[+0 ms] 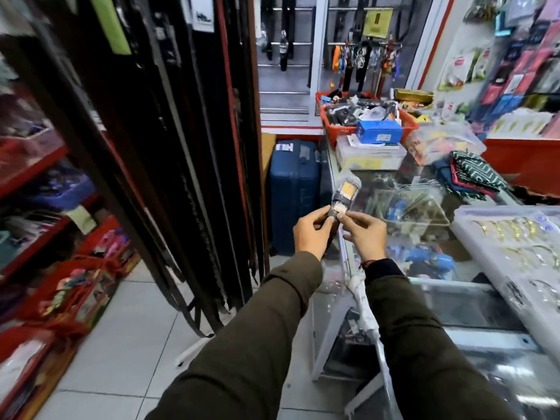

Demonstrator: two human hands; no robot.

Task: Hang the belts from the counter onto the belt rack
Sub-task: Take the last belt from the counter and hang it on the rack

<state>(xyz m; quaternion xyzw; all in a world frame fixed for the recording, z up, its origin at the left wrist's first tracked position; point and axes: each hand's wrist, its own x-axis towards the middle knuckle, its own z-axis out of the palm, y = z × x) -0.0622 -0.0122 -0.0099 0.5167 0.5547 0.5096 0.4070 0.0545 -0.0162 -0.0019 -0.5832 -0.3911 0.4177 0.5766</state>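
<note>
A belt [345, 195] with a gold buckle in clear plastic wrap is held up in front of me, buckle end on top. My left hand [312, 231] pinches it from the left just below the buckle, and my right hand [363, 234] pinches it from the right. The strap drops behind my hands and is mostly hidden. The belt rack [181, 147] stands to the left, thick with long dark belts that hang almost to the floor. The glass counter [454, 286] is on the right, under my right arm.
A red basket [406, 124] of goods and a blue box [378, 130] sit at the counter's far end. A white jewellery tray [515, 247] lies on the right. A blue suitcase [294, 192] stands behind the rack. Red shelves [36, 165] line the left wall above a white tiled floor [121, 359].
</note>
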